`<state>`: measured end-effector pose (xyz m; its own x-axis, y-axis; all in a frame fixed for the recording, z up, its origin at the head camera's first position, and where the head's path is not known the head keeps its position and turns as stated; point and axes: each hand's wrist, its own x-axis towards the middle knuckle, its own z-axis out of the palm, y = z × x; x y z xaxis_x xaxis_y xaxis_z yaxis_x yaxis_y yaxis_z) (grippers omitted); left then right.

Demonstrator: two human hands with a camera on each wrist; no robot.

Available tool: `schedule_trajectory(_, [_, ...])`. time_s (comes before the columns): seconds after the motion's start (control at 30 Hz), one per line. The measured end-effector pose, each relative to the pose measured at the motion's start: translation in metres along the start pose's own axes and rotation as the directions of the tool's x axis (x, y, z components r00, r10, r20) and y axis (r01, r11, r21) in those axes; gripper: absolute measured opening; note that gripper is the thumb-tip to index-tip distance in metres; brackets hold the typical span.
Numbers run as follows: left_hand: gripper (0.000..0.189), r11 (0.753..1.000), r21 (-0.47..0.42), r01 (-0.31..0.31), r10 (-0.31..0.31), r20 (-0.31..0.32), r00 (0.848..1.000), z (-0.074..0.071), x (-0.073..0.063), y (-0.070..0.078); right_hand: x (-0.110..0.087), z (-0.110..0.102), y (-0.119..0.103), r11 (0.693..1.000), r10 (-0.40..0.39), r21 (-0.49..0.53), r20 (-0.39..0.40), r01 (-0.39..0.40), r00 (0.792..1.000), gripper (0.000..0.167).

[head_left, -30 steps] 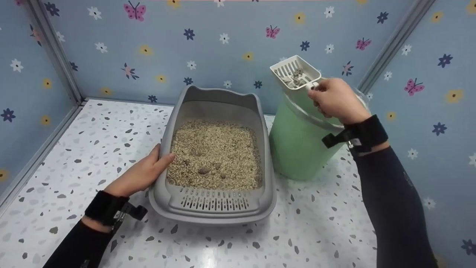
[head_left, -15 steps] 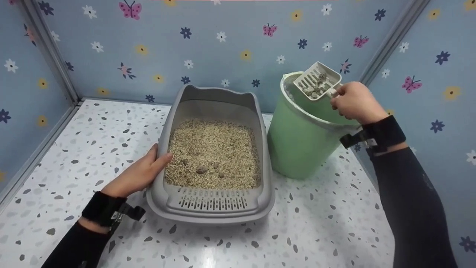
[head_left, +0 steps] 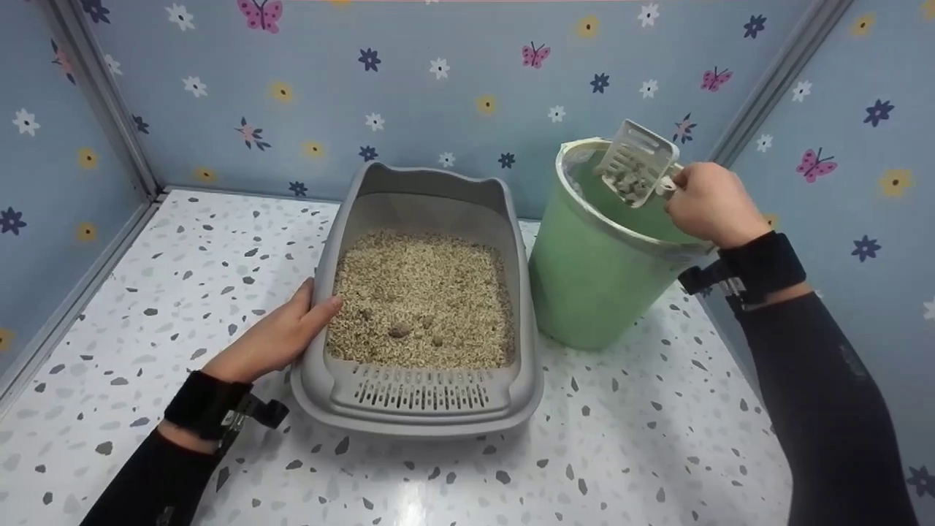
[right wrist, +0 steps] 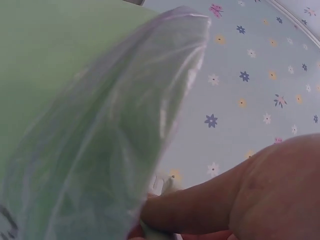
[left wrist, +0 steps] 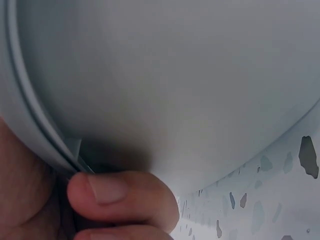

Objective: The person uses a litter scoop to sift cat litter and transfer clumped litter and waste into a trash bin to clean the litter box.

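Observation:
My left hand (head_left: pixel 281 332) grips the left rim of the grey litter box (head_left: pixel 424 422). Its thumb lies over the edge, and in the left wrist view fingers (left wrist: pixel 135 200) curl beneath the rim. Tan litter (head_left: pixel 424 285) with several dark clumps fills the box floor. In my right hand (head_left: pixel 714 204) is the handle of a white slotted litter scoop (head_left: pixel 643 148), tilted down over the mouth of the green bin (head_left: pixel 592 285). Greyish clumps lie at the scoop's lower side. The right wrist view shows a clear plastic liner (right wrist: pixel 125 115) hiding most of the scoop.
The bin stands close against the right side of the litter box. Flower-patterned panels (head_left: pixel 431 95) enclose the back and both sides. Under everything is a white speckled surface (head_left: pixel 197 256), which extends left of the box and in front.
My right hand has moved the scoop rightward from the bin's back-left edge to over its opening, then tipped it downward. The left hand stays on the box rim.

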<state>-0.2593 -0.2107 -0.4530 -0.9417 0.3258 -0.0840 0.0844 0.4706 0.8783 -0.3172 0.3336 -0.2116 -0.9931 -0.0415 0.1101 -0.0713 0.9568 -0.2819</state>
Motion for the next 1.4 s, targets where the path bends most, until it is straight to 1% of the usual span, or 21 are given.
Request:
schedule_trajectory(0.13, [0.101,1.000,-0.011,0.005,-0.005,0.001,1.000,0.001,0.001,-0.001,-0.002,0.003,-0.002,1.000,0.008,-0.017,-0.012,-0.008,1.000,0.044])
schedule_trajectory(0.2, [0.100,1.000,-0.017,0.007,-0.007,0.001,1.000,0.002,0.001,-0.001,-0.003,0.005,-0.002,1.000,-0.002,-0.022,-0.021,0.002,1.000,0.052])
schedule_trajectory(0.27, [0.100,1.000,-0.021,0.003,-0.003,0.001,1.000,0.002,0.001,-0.002,-0.005,0.007,-0.003,0.999,-0.018,-0.029,-0.036,0.017,0.999,0.057])
schedule_trajectory(0.33, [0.100,1.000,-0.021,0.000,0.000,0.002,1.000,0.002,0.001,-0.002,-0.008,0.009,-0.003,0.999,-0.038,-0.036,-0.054,0.036,0.998,0.058])
schedule_trajectory(0.47, [0.101,1.000,-0.016,0.002,-0.002,0.001,1.000,0.003,0.000,-0.003,-0.010,0.011,-0.006,0.997,-0.068,-0.048,-0.094,0.064,0.993,0.055])
schedule_trajectory(0.67, [0.100,1.000,-0.010,-0.002,0.002,-0.001,1.000,0.003,0.001,-0.003,-0.016,0.010,-0.016,0.996,-0.066,-0.064,-0.126,0.058,0.990,0.057])
schedule_trajectory(0.77, [0.101,1.000,-0.003,-0.003,0.003,-0.001,1.000,0.002,0.001,-0.002,-0.024,0.010,-0.030,0.995,-0.083,-0.067,-0.152,0.074,0.985,0.055])
schedule_trajectory(0.83, [0.101,1.000,-0.001,-0.003,0.003,0.000,1.000,0.001,0.001,-0.002,-0.030,0.011,-0.042,0.992,-0.113,-0.070,-0.173,0.102,0.978,0.053])
schedule_trajectory(0.9, [0.102,1.000,0.000,0.000,0.000,0.004,1.000,0.001,0.001,-0.001,-0.037,0.014,-0.057,0.987,-0.155,-0.079,-0.195,0.142,0.969,0.046])
schedule_trajectory(1.0, [0.101,1.000,-0.003,0.006,-0.006,0.011,1.000,0.001,0.001,-0.001,-0.047,0.022,-0.080,0.977,-0.207,-0.087,-0.201,0.193,0.958,0.039])
schedule_trajectory(1.1, [0.102,1.000,0.003,0.015,-0.015,0.012,1.000,0.001,0.001,-0.001,-0.055,0.032,-0.101,0.965,-0.256,-0.104,-0.190,0.240,0.948,0.032])
schedule_trajectory(1.2, [0.103,1.000,0.003,0.023,-0.023,0.014,1.000,0.001,0.001,-0.001,-0.057,0.045,-0.118,0.946,-0.314,-0.139,-0.173,0.292,0.934,0.032])
schedule_trajectory(1.27, [0.103,1.000,-0.001,0.029,-0.029,0.015,0.999,0.001,0.001,-0.001,-0.055,0.055,-0.128,0.936,-0.337,-0.156,-0.141,0.315,0.931,0.032])
schedule_trajectory(1.4, [0.104,1.000,-0.001,0.031,-0.031,0.009,0.999,0.001,0.001,-0.001,-0.044,0.078,-0.144,0.928,-0.335,-0.183,-0.036,0.323,0.942,0.033])
